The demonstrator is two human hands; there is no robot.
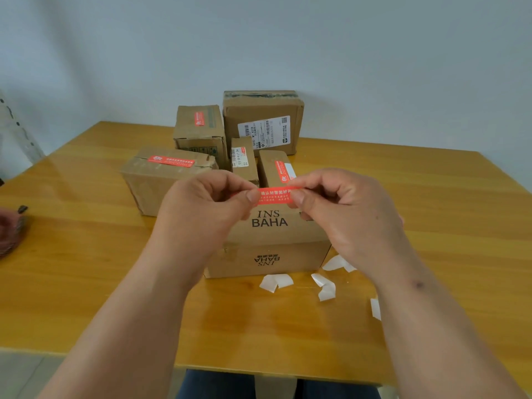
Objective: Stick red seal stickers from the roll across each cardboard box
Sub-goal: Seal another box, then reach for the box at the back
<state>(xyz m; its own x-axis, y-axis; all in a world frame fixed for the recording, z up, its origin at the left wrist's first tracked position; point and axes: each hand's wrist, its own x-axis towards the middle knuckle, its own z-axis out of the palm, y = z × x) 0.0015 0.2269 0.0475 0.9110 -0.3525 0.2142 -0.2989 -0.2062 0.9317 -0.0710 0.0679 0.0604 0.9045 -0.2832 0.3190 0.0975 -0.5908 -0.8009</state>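
At the centre of the frame we hold one red seal sticker [275,195] stretched between both hands: the left hand [205,204] pinches its left end in a thumb-and-finger grip, and the right hand [342,210] pinches its right end the same way. The sticker hangs just above the INS BAHA box [269,246], the nearest box on the worktop [86,254], whose visible top shows no seal. To do this step well, we judge that we should keep the strip taut and level, lower its middle onto the top first, then smooth outward to each end so no crease forms. Three boxes in the upper middle of the frame already wear red seals. White backing scraps [276,282] lie just below the box. The roll is not clearly in view.
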